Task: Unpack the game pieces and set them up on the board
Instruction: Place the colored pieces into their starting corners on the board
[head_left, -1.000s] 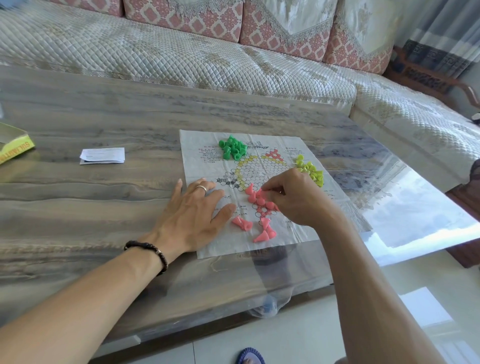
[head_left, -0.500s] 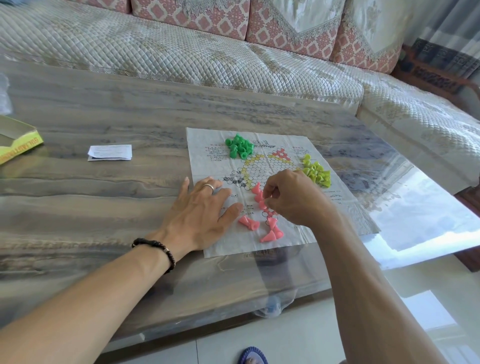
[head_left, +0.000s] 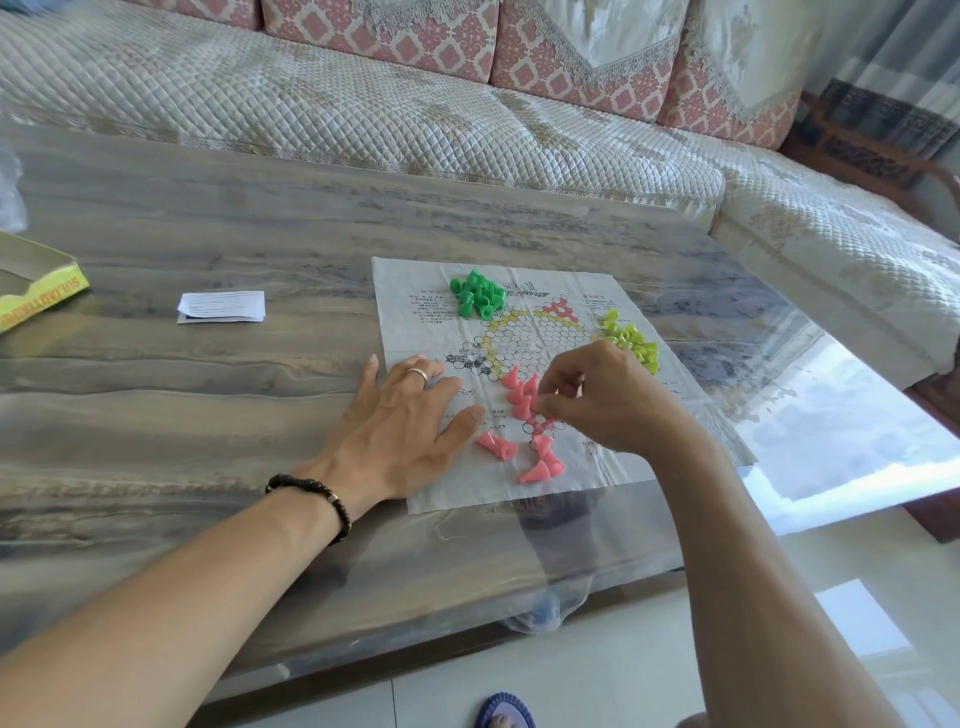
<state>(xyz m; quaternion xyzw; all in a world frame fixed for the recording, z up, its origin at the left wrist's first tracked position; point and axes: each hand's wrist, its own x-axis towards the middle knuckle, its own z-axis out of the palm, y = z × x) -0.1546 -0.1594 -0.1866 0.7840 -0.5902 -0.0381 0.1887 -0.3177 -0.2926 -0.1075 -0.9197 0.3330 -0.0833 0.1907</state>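
A paper game board (head_left: 415, 291) lies flat on the table, printed with a hexagonal grid of circles. A heap of green pieces (head_left: 477, 293) sits at its far side and a heap of yellow-green pieces (head_left: 631, 340) at its right. Pink cone pieces (head_left: 521, 392) stand in a cluster on the near part of the grid; several more pink pieces (head_left: 540, 462) lie loose near the front edge. My left hand (head_left: 400, 426) rests flat on the board's left edge, fingers apart. My right hand (head_left: 608, 395) hovers over the pink cluster, fingertips pinched on a pink piece.
An open yellow game box (head_left: 36, 283) sits at the table's left edge, a folded white leaflet (head_left: 221, 306) beside it. A quilted sofa (head_left: 363, 114) runs behind and to the right of the wooden table (head_left: 182, 395). Tiled floor lies below the near edge.
The view has shifted slightly. My right hand has moved a little over the pink cluster, fingers still working among the pieces. My left hand stays flat on the board.
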